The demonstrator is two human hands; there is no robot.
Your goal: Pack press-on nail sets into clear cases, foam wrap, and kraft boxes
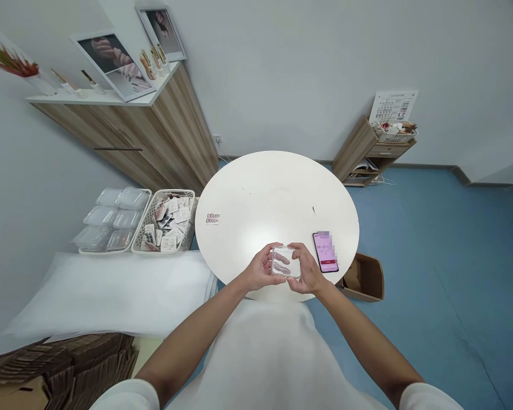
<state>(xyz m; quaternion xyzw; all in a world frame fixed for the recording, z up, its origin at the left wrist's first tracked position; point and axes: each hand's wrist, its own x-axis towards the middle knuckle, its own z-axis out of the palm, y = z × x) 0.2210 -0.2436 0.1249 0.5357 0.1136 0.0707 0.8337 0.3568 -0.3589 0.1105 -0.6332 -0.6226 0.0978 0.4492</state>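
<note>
Above the near edge of the round white table (pixel 273 182), a small clear plastic case (pixel 287 263) is held between both hands. Inside it lie pinkish pieces on a white backing; their exact kind is hard to make out. My left hand (pixel 260 270) grips the case's left side, thumb along the bottom edge. On the right side, my right hand (pixel 306 270) has its fingers closed around the case. A phone (pixel 326 251) with a pink timer screen lies just right of my right hand. Further left on the table sits a small card of pinkish nail-shaped pieces (pixel 212 218).
Left of the table stand a basket of printed cards (pixel 193 219) and a basket of clear plastic boxes (pixel 111 250). White sheets (pixel 123 293) lie below them. An open cardboard box (pixel 370 278) is on the floor at right. Wooden cabinets (pixel 183 125) line the wall.
</note>
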